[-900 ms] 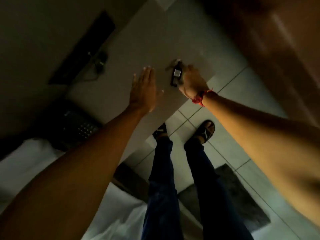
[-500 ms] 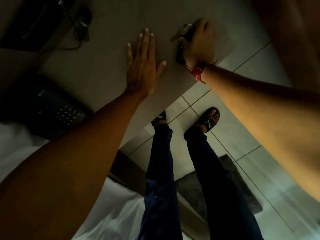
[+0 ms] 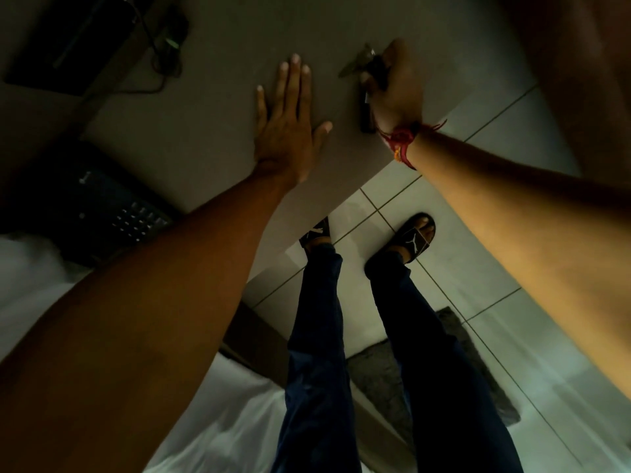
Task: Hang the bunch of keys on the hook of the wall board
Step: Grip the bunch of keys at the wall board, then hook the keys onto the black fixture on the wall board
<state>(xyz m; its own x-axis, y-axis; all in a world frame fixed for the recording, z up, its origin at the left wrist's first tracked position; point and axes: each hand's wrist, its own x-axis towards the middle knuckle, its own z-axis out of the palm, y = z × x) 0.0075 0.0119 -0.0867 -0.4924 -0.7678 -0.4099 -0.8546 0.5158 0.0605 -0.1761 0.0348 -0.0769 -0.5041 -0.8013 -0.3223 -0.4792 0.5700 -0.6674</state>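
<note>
My right hand (image 3: 396,87), with a red thread band at the wrist, is closed on the bunch of keys (image 3: 367,93) and holds it against the grey wall. A metal key sticks out to the upper left of the fingers and a dark fob hangs below them. My left hand (image 3: 286,124) lies flat on the wall with fingers spread, to the left of the keys, holding nothing. A dark board (image 3: 65,39) is mounted on the wall at the upper left. I cannot make out a hook in the dim light.
A dark cable (image 3: 164,52) dangles beside the board. A black phone with a keypad (image 3: 102,213) sits at the left above white bedding (image 3: 30,268). Below are my legs, black sandals, a tiled floor (image 3: 478,274) and a grey mat (image 3: 461,353). A wooden door (image 3: 587,63) is at right.
Both hands have risen along the wall since the first frame; my left palm went from hovering to flat on the wall. My right hand still holds the keys, and the view has tilted.
</note>
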